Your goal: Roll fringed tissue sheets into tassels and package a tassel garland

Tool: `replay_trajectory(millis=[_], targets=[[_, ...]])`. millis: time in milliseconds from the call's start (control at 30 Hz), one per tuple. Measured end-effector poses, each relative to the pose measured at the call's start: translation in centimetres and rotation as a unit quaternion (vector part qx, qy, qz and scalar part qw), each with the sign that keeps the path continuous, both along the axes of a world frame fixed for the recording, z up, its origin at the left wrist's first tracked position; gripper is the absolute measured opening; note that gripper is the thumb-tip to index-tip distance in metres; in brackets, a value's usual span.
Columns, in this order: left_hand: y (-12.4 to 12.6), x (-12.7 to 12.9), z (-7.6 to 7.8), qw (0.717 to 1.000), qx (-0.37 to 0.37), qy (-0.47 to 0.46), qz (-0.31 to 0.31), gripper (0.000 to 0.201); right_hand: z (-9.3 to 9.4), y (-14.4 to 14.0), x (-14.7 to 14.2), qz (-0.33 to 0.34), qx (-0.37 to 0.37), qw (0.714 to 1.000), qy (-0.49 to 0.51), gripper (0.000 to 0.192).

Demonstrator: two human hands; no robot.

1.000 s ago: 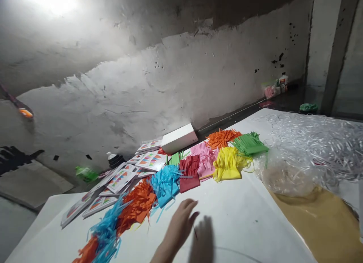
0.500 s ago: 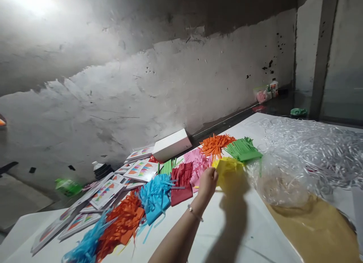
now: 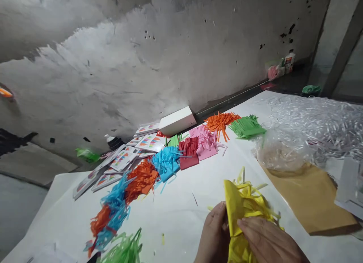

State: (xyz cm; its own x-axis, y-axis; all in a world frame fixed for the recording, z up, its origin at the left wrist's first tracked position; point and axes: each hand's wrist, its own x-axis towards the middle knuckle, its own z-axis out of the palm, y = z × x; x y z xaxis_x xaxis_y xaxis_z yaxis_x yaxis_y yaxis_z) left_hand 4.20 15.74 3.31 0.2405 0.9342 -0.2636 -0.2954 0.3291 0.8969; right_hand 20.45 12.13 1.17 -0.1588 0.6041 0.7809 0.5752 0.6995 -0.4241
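Both hands at btm right of frame: left hand (image 3: 214,232) & right hand (image 3: 265,240) gripping yellow fringed paper bundle (image 3: 241,210) above white desk (image 3: 181,202).

Matt yellow fringed paper (image 3: 244,202) (thin, creased) over a smooth white tabletop (image 3: 181,202), rough plaster wall (image 3: 170,66) behind.

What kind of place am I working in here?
Probably a makeshift paper-craft workspace in a bare room. Bundles of fringed coloured paper lie on a white table, beside printed cards and a heap of clear plastic strips, against a rough, stained wall.
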Motion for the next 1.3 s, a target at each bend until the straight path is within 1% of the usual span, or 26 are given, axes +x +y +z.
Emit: replay_trajectory(millis=[67, 100, 167, 200, 267, 333, 367, 400, 433, 467, 533, 567, 600, 633, 733, 800, 833, 900, 967, 1033, 1100, 1200, 1233, 1267, 1300], targets=[[-1.7, -0.4, -1.3, 1.0, 0.017, 0.013, 0.003, 0.05, -0.6, -0.1, -0.4, 0.01, -0.037, 0.999, 0.026, 0.023], [-2.5, -0.7, -1.8, 1.0, 0.024, 0.018, 0.007, 0.054, -0.9, -0.2, -0.5, 0.018, -0.07, 0.996, 0.045, 0.02], [-3.9, -1.1, -2.7, 0.998, 0.052, 0.03, 0.014, 0.058, -1.3, -0.2, -0.9, 0.029, -0.159, 0.983, 0.086, 0.014], [-4.5, -1.3, -3.0, 0.996, 0.076, 0.043, 0.018, 0.057, -1.3, -0.2, -1.1, 0.031, -0.21, 0.971, 0.107, 0.011], [-5.4, -1.7, -3.1, 0.987, 0.13, 0.089, 0.026, 0.048, -1.0, -0.1, -1.6, 0.043, -0.318, 0.936, 0.143, 0.004], [-5.9, -2.0, -2.8, 0.978, 0.154, 0.141, 0.03, 0.04, -0.2, 0.0, -2.1, 0.082, -0.414, 0.889, 0.176, 0.005], [-6.1, -2.1, -2.6, 0.974, 0.156, 0.164, 0.032, 0.039, 0.2, 0.1, -2.1, 0.109, -0.448, 0.868, 0.185, 0.006], [-6.3, -2.3, -2.5, 0.97, 0.155, 0.183, 0.034, 0.039, 0.6, 0.2, -2.2, 0.134, -0.468, 0.854, 0.183, 0.006], [-6.5, -2.4, -2.4, 0.968, 0.15, 0.198, 0.038, 0.04, 1.0, 0.2, -2.1, 0.153, -0.464, 0.856, 0.169, 0.005], [-6.6, -2.5, -2.4, 0.966, 0.143, 0.211, 0.043, 0.041, 1.3, 0.1, -1.9, 0.165, -0.432, 0.875, 0.144, 0.005], [-6.9, -2.6, -2.4, 0.963, 0.126, 0.231, 0.056, 0.044, 1.7, -0.3, -1.6, 0.174, -0.305, 0.934, 0.064, 0.016], [-7.0, -2.7, -2.5, 0.962, 0.119, 0.237, 0.061, 0.045, 1.8, -0.6, -1.5, 0.172, -0.237, 0.956, 0.021, 0.022], [-7.2, -2.6, -2.5, 0.961, 0.116, 0.241, 0.065, 0.046, 1.8, -0.9, -1.5, 0.166, -0.184, 0.969, -0.016, 0.025], [-7.3, -2.6, -2.6, 0.961, 0.115, 0.241, 0.069, 0.046, 1.7, -1.3, -1.5, 0.156, -0.151, 0.975, -0.046, 0.025], [-7.6, -2.3, -2.5, 0.964, 0.112, 0.229, 0.076, 0.046, 1.2, -2.3, -2.0, 0.107, -0.127, 0.981, -0.101, 0.019], [-7.9, -2.1, -2.4, 0.965, 0.104, 0.227, 0.084, 0.048, 0.8, -2.6, -2.3, 0.087, -0.098, 0.986, -0.103, 0.017], [-8.0, -2.1, -2.4, 0.963, 0.101, 0.232, 0.089, 0.049, 0.7, -2.6, -2.4, 0.082, -0.09, 0.988, -0.092, 0.019], [-8.2, -2.0, -2.4, 0.959, 0.102, 0.248, 0.095, 0.05, 0.6, -2.5, -2.3, 0.086, -0.101, 0.99, -0.053, 0.024], [-8.3, -2.0, -2.3, 0.955, 0.127, 0.257, 0.081, 0.046, 0.6, -2.3, -2.1, 0.098, -0.154, 0.983, -0.006, 0.024], [-8.2, -1.9, -2.1, 0.951, 0.169, 0.253, 0.054, 0.039, 0.7, -2.0, -1.8, 0.106, -0.218, 0.969, 0.044, 0.024], [-8.0, -1.8, -1.9, 0.946, 0.207, 0.247, 0.033, 0.034, 0.7, -1.6, -1.6, 0.114, -0.282, 0.948, 0.091, 0.022], [-7.8, -1.8, -1.7, 0.939, 0.227, 0.257, 0.023, 0.03, 0.8, -1.1, -1.1, 0.146, -0.389, 0.9, 0.132, 0.02], [-7.7, -1.8, -1.6, 0.937, 0.227, 0.265, 0.02, 0.03, 0.9, -1.0, -0.9, 0.161, -0.414, 0.885, 0.138, 0.02], [-7.6, -1.8, -1.5, 0.934, 0.228, 0.274, 0.018, 0.03, 1.1, -0.9, -0.8, 0.172, -0.427, 0.877, 0.138, 0.021], [-7.6, -1.9, -1.5, 0.93, 0.231, 0.286, 0.016, 0.03, 1.3, -0.8, -0.6, 0.178, -0.421, 0.88, 0.13, 0.021]])
